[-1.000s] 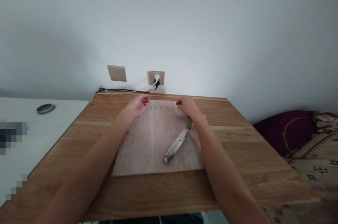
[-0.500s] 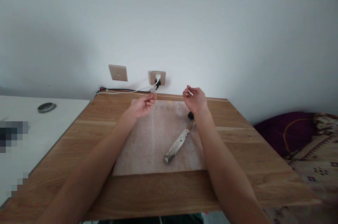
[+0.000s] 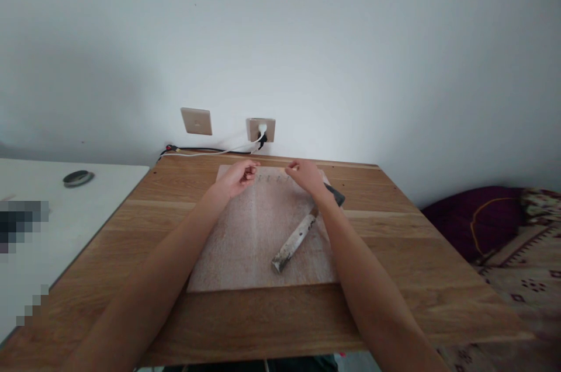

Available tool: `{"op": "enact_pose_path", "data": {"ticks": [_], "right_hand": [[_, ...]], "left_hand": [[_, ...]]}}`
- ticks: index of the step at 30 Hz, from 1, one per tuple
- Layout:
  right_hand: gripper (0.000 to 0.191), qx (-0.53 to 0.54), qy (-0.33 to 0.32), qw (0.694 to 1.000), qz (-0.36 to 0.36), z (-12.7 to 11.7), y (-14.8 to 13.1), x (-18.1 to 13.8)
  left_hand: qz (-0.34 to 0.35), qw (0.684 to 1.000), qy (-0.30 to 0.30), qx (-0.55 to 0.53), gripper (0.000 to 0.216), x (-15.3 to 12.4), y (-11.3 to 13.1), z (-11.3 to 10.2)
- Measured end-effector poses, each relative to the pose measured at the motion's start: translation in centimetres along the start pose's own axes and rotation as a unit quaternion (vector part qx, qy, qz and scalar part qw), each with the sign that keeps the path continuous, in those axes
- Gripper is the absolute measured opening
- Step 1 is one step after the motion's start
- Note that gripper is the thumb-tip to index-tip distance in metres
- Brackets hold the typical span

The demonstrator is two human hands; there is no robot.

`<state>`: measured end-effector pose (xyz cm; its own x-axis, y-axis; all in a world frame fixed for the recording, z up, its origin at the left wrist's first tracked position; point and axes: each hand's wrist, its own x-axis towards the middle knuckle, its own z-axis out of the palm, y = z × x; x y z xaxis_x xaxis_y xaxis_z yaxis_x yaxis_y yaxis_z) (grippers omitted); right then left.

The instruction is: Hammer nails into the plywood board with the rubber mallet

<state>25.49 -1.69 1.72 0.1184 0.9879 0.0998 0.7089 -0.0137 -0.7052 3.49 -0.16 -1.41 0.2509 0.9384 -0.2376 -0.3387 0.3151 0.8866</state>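
A thin pale board point(image 3: 245, 243) lies on the wooden table, with a row of several small nails point(image 3: 269, 178) standing near its far edge. My left hand point(image 3: 240, 178) is over the board's far left corner, thumb and fingers pinched together; anything between them is too small to name. Over the far right part, my right hand point(image 3: 305, 174) is also pinched, its fingertips close to the right end of the nails beside a small yellowish spot. A hammer point(image 3: 294, 242) with a worn, whitish wrapped handle rests diagonally on the board, its dark head partly behind my right wrist.
Behind the wooden table point(image 3: 407, 255) is a wall with a socket point(image 3: 268, 130) and plugged-in cables point(image 3: 210, 153). On the white table point(image 3: 48, 185) at left lies a roll of tape point(image 3: 78, 178). Patterned fabric point(image 3: 521, 243) is at the right.
My right hand has come down and left toward the nails, uncovering more of the hammer's head. My left hand has shifted only slightly. The hammer and board stay put.
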Motion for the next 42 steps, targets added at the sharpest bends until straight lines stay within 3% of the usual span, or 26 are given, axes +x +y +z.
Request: {"op": "enact_pose_path", "data": {"ticks": [2, 4, 9, 11, 15, 22, 26, 29, 32, 34, 36, 39, 42], "right_hand": [[0.009, -0.072, -0.012, 0.997, -0.001, 0.4, 0.1, -0.4], [0.012, -0.125, -0.022, 0.992, -0.001, 0.7, 0.2, -0.7], [0.010, -0.178, -0.031, 0.983, -0.007, 0.9, 0.5, -1.0], [0.005, -0.170, -0.031, 0.985, -0.012, 0.8, 0.6, -1.0], [0.005, -0.106, -0.020, 0.994, -0.025, 0.6, 0.4, -0.5], [0.025, 0.092, -0.026, 0.994, -0.047, -0.7, -1.2, 0.6], [0.026, 0.122, -0.035, 0.991, -0.052, -0.3, -1.3, 0.5], [0.027, 0.082, -0.032, 0.995, -0.048, 0.8, -0.8, 0.4], [0.025, 0.012, -0.027, 0.999, -0.046, 1.9, -0.2, 0.1], [0.022, -0.031, -0.029, 0.998, -0.047, 2.5, 0.1, -0.3], [0.016, -0.061, -0.036, 0.996, -0.048, 2.8, 0.3, -0.6], [0.009, -0.077, -0.049, 0.994, -0.054, 2.9, 0.3, -1.0], [0.006, -0.055, -0.054, 0.995, -0.059, 2.8, 0.2, -1.0]], "left_hand": [[0.035, 0.991, 0.032, 0.127, 0.007, 0.0, -0.4, 0.0], [0.096, 0.956, 0.069, 0.267, 0.008, -0.1, -0.7, -0.1], [0.210, 0.797, 0.071, 0.562, 0.023, -0.1, -1.0, -0.2], [0.228, 0.759, 0.043, 0.609, 0.027, -0.1, -1.2, -0.3], [0.240, 0.733, 0.002, 0.636, 0.025, -0.2, -1.5, -0.4], [0.232, 0.718, 0.063, 0.654, 0.014, -0.3, -1.5, -0.2], [0.235, 0.730, 0.092, 0.635, 0.011, -0.4, -1.5, 0.1], [0.254, 0.763, 0.103, 0.586, 0.013, -0.5, -1.4, 0.5], [0.237, 0.847, 0.118, 0.461, 0.025, -0.5, -1.0, 1.2], [0.167, 0.929, 0.107, 0.312, 0.029, -0.4, -0.6, 1.5], [0.076, 0.985, 0.065, 0.139, 0.026, -0.4, -0.1, 1.6], [-0.006, 0.999, 0.020, -0.039, 0.020, -0.4, 0.6, 1.4], [-0.011, 0.997, 0.033, -0.066, 0.017, -0.3, 0.8, 1.4]]}}
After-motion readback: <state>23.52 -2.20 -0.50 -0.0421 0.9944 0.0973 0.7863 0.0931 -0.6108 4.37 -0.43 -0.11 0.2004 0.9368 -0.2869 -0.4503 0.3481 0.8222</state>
